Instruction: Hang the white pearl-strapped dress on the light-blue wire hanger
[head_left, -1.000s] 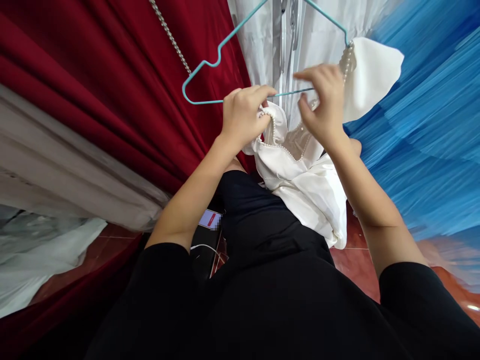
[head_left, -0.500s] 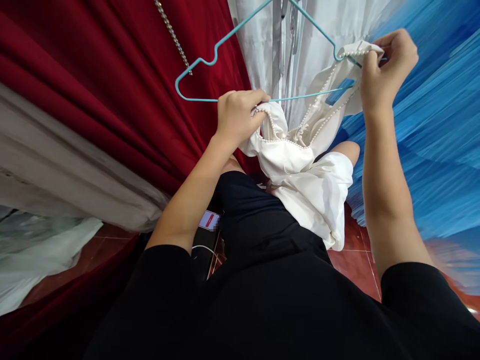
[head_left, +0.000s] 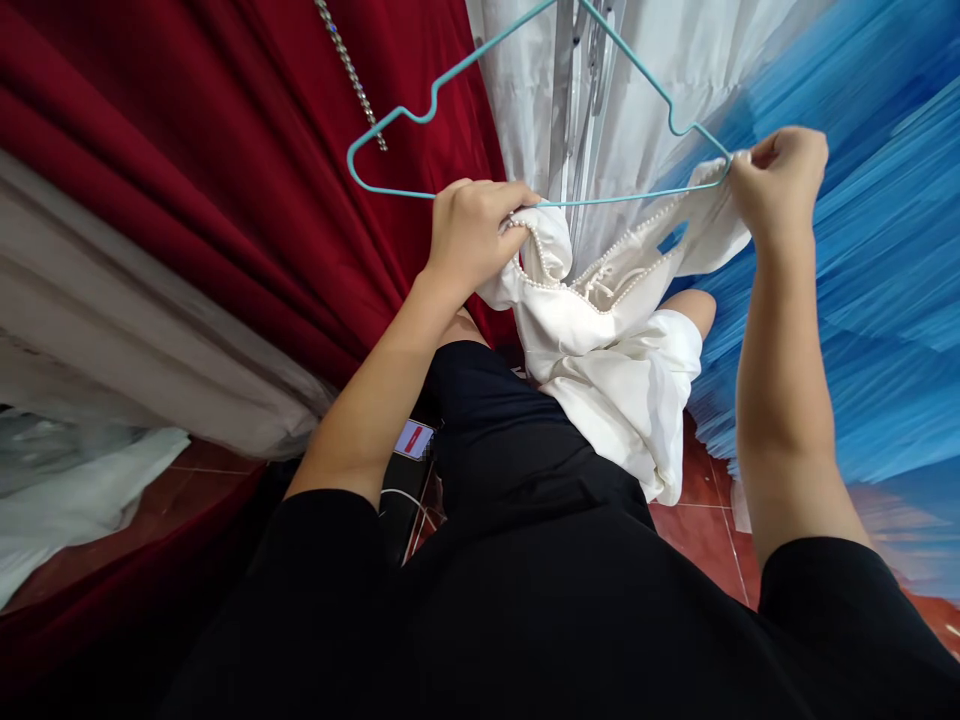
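Red drapery (head_left: 262, 180) left, white cloth (head_left: 709, 60) beside metal uprights (head_left: 561, 100), blue fabric (head_left: 900, 260) right, red tiled floor (head_left: 694, 545)

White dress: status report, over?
Left hand gripping hanger and white dress. Right hand pinching white dress at hanger's right end. Red drape behind hanger's left side.
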